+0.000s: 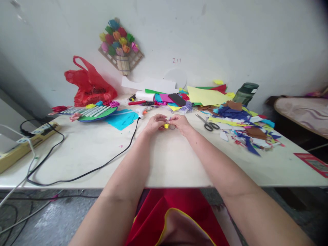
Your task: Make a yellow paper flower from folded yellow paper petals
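Over the middle of the white table (102,153), my left hand (155,123) and my right hand (180,123) meet, fingertips nearly touching. Both are closed in a pinch. A small yellow piece (166,126) shows between them, under the fingers of my left hand. Something thin and purplish lies between the fingertips, too small to make out. Left of my left hand is a white glue gun (139,112) with a black cord. To the right of my right hand, open scissors (208,123) lie on the table.
Behind the hands lie a dark phone (177,99), purple yarn (188,106) and coloured paper sheets (205,96). Paper scraps (237,114) and a green bottle (246,93) are at the right. A green round craft (98,114), red bag (89,87) and power strip (30,143) are left.
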Tool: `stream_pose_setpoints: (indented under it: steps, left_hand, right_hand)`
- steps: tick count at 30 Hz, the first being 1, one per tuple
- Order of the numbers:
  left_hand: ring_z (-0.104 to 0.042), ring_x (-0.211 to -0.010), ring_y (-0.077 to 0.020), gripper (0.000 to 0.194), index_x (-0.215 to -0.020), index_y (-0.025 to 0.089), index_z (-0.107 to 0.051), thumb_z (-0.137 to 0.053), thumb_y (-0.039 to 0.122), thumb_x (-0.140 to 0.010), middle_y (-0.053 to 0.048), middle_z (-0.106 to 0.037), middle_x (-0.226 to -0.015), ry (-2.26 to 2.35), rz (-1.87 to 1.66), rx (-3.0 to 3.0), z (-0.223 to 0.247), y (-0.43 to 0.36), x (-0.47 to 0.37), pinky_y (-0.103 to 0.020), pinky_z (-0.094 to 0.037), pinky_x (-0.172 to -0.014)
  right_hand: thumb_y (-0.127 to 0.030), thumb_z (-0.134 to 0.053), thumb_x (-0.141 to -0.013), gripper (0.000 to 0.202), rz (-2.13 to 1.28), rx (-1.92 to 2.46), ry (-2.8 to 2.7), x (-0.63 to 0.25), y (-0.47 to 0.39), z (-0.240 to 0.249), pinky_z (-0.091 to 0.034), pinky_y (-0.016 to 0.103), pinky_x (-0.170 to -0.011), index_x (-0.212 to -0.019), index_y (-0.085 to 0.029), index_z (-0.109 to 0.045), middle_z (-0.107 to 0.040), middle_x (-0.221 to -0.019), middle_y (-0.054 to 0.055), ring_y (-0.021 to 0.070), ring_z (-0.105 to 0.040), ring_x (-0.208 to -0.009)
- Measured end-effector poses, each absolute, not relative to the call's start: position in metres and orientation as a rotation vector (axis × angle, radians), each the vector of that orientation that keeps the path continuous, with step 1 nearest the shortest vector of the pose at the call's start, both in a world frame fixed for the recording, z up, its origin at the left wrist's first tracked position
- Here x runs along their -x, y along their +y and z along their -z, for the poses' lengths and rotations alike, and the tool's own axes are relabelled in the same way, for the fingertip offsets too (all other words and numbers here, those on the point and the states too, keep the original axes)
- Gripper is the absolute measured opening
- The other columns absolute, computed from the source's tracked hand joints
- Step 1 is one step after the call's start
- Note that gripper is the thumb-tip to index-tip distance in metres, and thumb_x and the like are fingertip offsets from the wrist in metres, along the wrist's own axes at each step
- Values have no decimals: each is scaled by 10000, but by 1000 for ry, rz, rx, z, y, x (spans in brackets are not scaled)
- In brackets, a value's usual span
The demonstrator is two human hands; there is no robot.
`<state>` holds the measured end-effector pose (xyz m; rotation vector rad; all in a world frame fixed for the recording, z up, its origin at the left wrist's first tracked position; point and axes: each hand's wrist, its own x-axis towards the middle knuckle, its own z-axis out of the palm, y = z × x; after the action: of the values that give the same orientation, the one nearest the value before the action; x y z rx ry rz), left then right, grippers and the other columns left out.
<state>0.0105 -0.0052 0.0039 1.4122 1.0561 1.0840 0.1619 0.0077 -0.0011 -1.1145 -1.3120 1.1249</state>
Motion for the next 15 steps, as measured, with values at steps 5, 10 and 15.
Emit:
stream_pose_setpoints:
  steps: [5,10,15]
  left_hand:
    - [-614,-738,-127,354,-928,153,-549,-668,153,-595,-52,-636,-918,1026,-1099,-1364,-3,-5,-10,-235,-499,-611]
    - [-608,-700,-116,327,-889,141,-561,-664,115,-579,-29,-626,-858,979,-1122,-1332,1,-2,-11,-253,-509,-623]
    - [-619,-643,-116,333,-880,139,-550,-697,123,-581,-17,-637,-786,975,-1125,-1299,3,-2,-13,-274,-522,-641]
  right_hand:
    - [-217,-717,-501,159,-967,1084,-1435,-163,16,9,-355,208,-509,-527,-167,-568,-527,-491,-60,73,-440,-499]
    - [-145,-663,-574,66,-628,1142,-1652,-167,23,13,-386,232,-592,-547,-178,-613,-594,-559,-33,106,-507,-562]
    - [-112,-617,-638,104,-394,1207,-1758,-165,14,6,-424,251,-676,-582,-197,-638,-650,-631,-3,144,-569,-651]
